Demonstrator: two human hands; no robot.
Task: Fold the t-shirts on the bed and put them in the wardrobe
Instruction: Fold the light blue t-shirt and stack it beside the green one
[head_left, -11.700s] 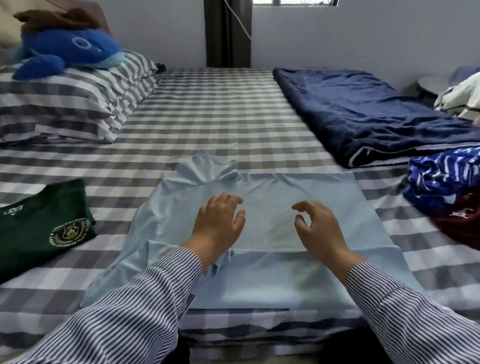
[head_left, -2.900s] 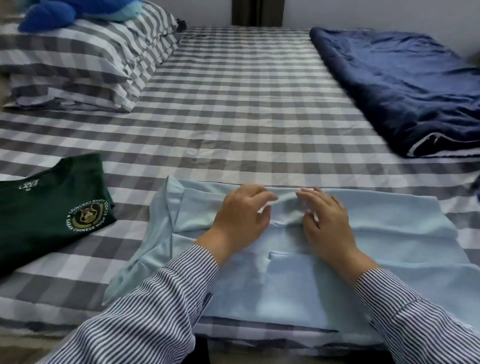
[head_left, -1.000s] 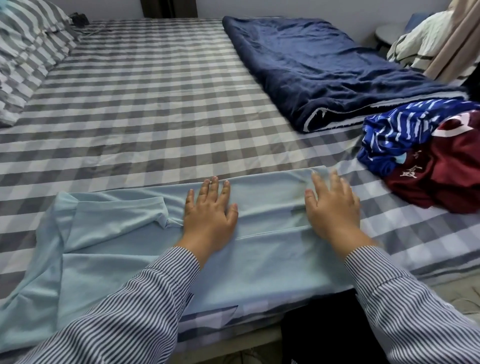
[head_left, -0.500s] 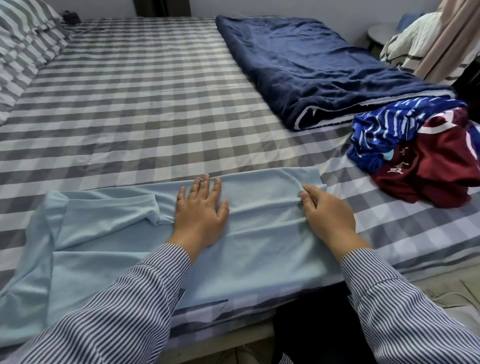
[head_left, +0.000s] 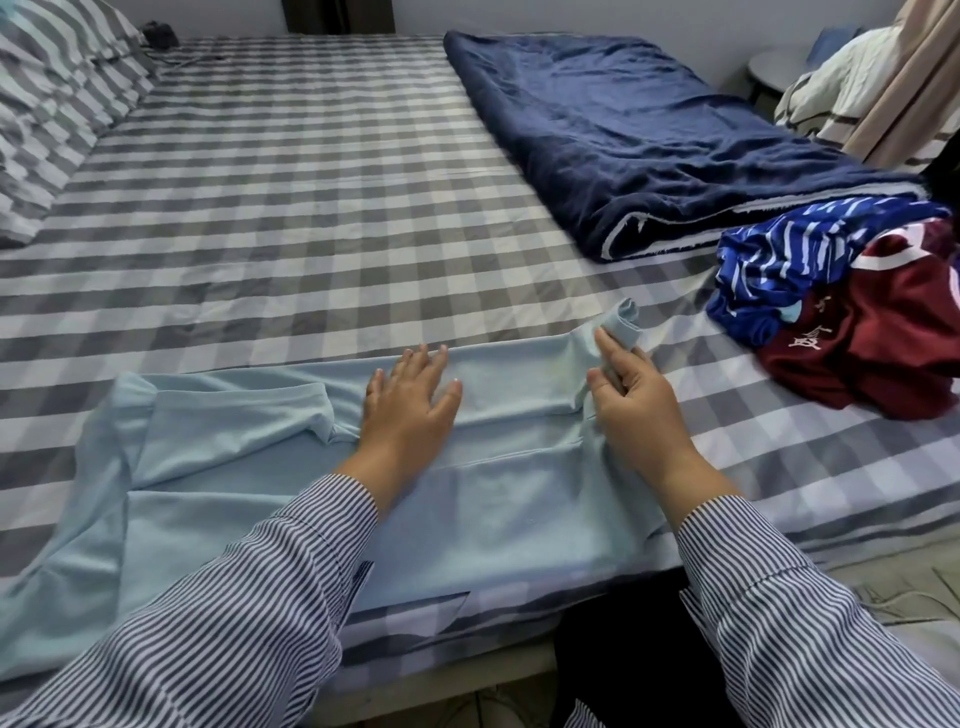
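Observation:
A light blue t-shirt (head_left: 218, 467) lies partly folded into a long band across the near edge of the checked bed (head_left: 291, 208). My left hand (head_left: 410, 410) rests flat on its middle with straight, spread fingers. My right hand (head_left: 631, 400) pinches the shirt's right end and has lifted that corner off the sheet, so the fabric bunches above the fingers. A crumpled blue-and-white striped shirt (head_left: 789, 260) and a maroon shirt (head_left: 883, 332) lie in a heap at the right of the bed.
A rolled navy blanket (head_left: 649, 135) lies along the bed's right side. Striped pillows (head_left: 47, 88) are stacked at the far left. Pale bedding and a beige curtain (head_left: 893, 78) stand beyond the bed at the right. The bed's front edge is just below my arms.
My right hand has raised the shirt's right end off the sheet, having pinched it half a second ago. My left hand stays flat on the shirt's middle.

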